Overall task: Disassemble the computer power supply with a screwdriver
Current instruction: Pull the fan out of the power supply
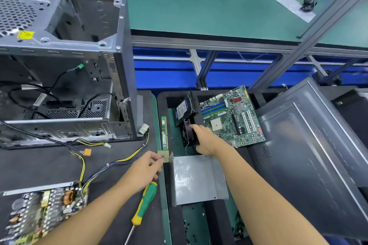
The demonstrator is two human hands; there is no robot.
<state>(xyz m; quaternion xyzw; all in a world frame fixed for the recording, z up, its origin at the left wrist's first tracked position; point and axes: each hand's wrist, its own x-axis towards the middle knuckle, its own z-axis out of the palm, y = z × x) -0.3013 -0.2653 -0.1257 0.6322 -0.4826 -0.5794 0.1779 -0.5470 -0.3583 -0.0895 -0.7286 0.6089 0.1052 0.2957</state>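
The opened power supply (pixel 42 213) lies at the lower left, its circuit board bare, with yellow and black cables (pixel 111 165) running off it. A green and yellow screwdriver (pixel 145 204) lies loose on the dark mat below my left hand. My left hand (pixel 145 171) pinches a small square processor chip (pixel 163 156) at the mat's right edge. My right hand (pixel 205 140) grips a black fan (pixel 188 132) standing in the black tray (pixel 215 93). The power supply's grey metal cover (pixel 197 179) lies flat in the tray.
An empty computer case (pixel 65 61) stands at the left. The tray also holds a hard drive (pixel 183 109), a motherboard (pixel 231 115) and a memory stick (pixel 164 133). A case side panel (pixel 310 155) leans at the right. A green bench (pixel 199 0) runs behind.
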